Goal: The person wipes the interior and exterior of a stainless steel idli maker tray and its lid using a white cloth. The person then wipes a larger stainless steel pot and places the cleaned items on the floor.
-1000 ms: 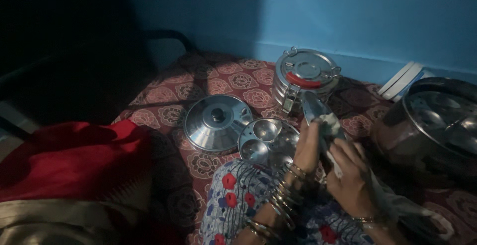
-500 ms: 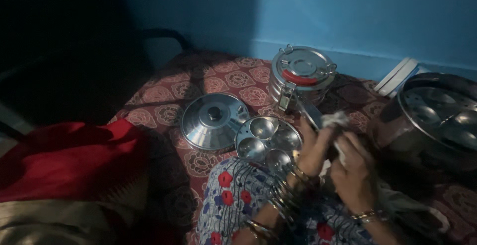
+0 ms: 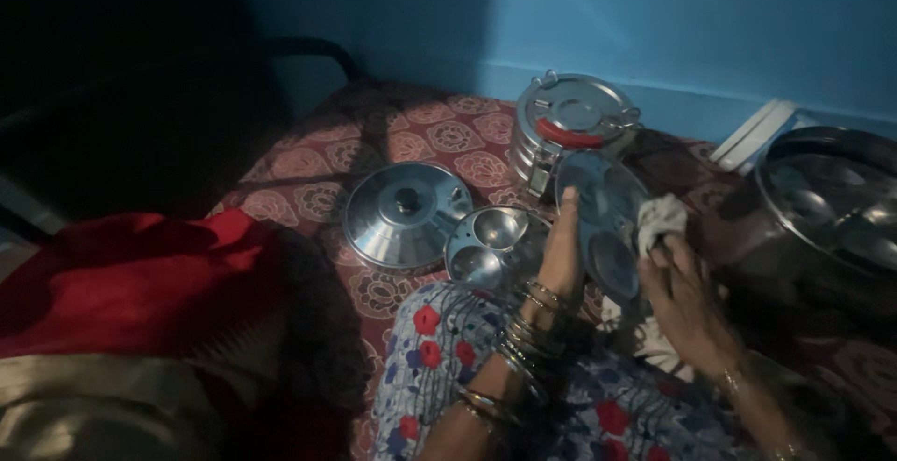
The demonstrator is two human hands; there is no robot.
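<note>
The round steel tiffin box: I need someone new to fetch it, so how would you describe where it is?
Start at the blue wall and drop to the patterned red mat. The stacked tiffin box stands nearest the wall, just behind the dimpled plate that the left hand holds. It alone is tall, clasped at the sides, with a red strip on its lid.

Steel lid (image 3: 405, 214), tiffin box (image 3: 568, 129), red cloth (image 3: 112, 269)

A blue wall (image 3: 654, 22) rises behind the patterned maroon floor mat (image 3: 308, 162), left side dark.
</note>
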